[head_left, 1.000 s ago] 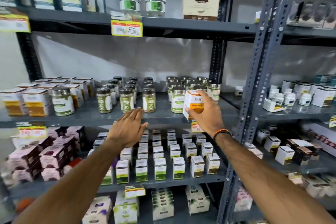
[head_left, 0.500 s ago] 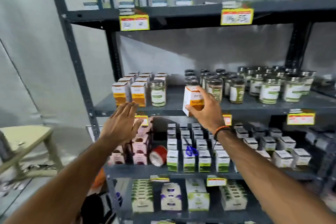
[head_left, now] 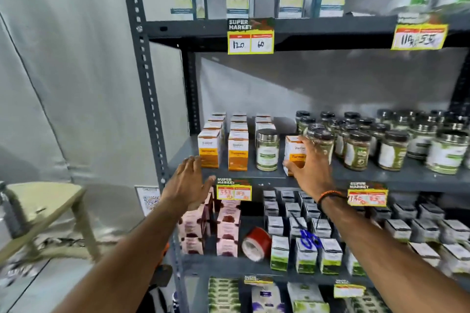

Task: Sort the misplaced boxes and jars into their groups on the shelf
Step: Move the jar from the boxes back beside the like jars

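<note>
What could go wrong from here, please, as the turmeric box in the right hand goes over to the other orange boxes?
1. The stray jar stands in front of the third row of orange boxes; setting the turmeric box there could push or tip it.
2. The right hand sits close against the front jars, so pulling away might knock one.
3. The left hand is open and free, supporting nothing.

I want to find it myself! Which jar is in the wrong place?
Look at the middle shelf, at the orange boxes on its left end. One jar with a silver lid stands in front of the third row of boxes. All the other jars huddle further right, past the right hand.
</note>
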{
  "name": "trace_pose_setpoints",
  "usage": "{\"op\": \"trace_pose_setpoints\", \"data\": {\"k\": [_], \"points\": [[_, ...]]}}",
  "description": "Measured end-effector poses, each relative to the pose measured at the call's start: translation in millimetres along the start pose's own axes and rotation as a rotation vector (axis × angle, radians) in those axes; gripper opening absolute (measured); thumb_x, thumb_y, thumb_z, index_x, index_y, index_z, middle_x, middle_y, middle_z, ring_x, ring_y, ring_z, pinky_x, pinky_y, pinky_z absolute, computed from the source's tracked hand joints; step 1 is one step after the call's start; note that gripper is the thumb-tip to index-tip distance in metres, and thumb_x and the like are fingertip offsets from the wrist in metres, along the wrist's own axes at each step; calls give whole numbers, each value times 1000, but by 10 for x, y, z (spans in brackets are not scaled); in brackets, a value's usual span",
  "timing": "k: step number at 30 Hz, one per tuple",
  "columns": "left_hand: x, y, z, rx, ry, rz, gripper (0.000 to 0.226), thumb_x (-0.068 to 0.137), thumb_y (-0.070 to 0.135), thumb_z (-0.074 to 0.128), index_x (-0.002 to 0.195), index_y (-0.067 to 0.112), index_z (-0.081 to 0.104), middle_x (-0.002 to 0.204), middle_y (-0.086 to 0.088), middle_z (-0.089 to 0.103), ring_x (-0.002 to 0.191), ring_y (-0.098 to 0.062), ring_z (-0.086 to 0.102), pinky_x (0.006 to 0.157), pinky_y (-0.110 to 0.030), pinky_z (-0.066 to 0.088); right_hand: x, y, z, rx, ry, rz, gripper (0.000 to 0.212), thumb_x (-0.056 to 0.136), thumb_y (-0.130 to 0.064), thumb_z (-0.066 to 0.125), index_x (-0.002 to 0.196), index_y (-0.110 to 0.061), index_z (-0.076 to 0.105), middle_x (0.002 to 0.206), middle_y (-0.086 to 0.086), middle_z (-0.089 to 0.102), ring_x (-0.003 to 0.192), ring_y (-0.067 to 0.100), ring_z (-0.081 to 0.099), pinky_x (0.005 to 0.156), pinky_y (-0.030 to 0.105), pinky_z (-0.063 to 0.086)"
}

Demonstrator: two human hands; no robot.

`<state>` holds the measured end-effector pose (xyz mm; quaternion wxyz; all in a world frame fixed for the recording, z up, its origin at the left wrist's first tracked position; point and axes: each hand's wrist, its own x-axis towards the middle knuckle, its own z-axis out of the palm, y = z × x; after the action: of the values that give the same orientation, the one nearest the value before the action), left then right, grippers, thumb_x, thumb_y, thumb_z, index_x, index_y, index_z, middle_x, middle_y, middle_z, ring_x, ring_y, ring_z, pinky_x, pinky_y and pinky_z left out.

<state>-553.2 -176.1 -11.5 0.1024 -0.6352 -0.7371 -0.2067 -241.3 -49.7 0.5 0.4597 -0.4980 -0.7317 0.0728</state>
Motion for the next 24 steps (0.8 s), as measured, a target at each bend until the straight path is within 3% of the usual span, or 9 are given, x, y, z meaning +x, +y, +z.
{"op": "trace_pose_setpoints", "data": {"k": [5, 9, 12, 14, 17, 21, 24], "points": [[194, -158, 200, 48, -11, -41, 76, 96, 70, 29, 141, 9, 39, 147, -17, 48, 139, -36, 43, 110, -51, 41, 106, -4, 168, -43, 21, -13, 87, 86, -47, 80, 157, -27, 33, 145, 14, 54, 124, 33, 60, 97, 51, 55], [263, -307, 311, 96, -23, -30, 101, 89, 82, 7, 157, 10, 27, 164, -14, 31, 151, -30, 28, 122, -47, 25, 112, -20, 202, -110, -7, 6, 105, 85, -58, 75, 164, -25, 15, 163, 16, 33, 142, 37, 45, 102, 56, 52], [285, -373, 375, 109, -14, -16, 107, 86, 86, 2, 159, 11, 24, 166, -13, 28, 153, -29, 25, 124, -46, 19, 40, -74, 166, -158, 105, -60, 105, 85, -57, 75, 163, -18, 16, 166, 18, 28, 149, 35, 37, 110, 47, 42], [286, -391, 406, 117, 1, -13, 107, 87, 86, 2, 158, 10, 27, 164, -14, 31, 152, -29, 27, 124, -47, 19, 26, -145, 108, -168, 198, -155, 94, 89, -54, 71, 160, -16, 23, 165, 18, 32, 151, 33, 34, 114, 41, 36], [291, -405, 431, 119, 6, -16, 106, 88, 86, 3, 157, 10, 29, 163, -14, 33, 151, -29, 29, 124, -47, 21, 135, -336, 46, -113, 243, -325, 78, 92, -47, 68, 154, -15, 34, 158, 12, 41, 145, 28, 41, 112, 35, 38], [294, -411, 446, 117, 8, -19, 106, 87, 86, 4, 158, 11, 28, 164, -14, 32, 152, -29, 28, 124, -47, 19, 437, -614, 52, -148, 114, -381, 74, 95, -50, 64, 153, -12, 39, 153, 16, 49, 144, 33, 43, 117, 39, 29], [294, -420, 455, 123, 8, -21, 107, 87, 86, 3, 158, 11, 27, 164, -14, 31, 152, -29, 27, 124, -46, 18, 640, -677, 83, -403, -52, -330, 83, 94, -72, 49, 153, -14, 42, 143, 15, 61, 140, 33, 49, 126, 49, 17]]}}
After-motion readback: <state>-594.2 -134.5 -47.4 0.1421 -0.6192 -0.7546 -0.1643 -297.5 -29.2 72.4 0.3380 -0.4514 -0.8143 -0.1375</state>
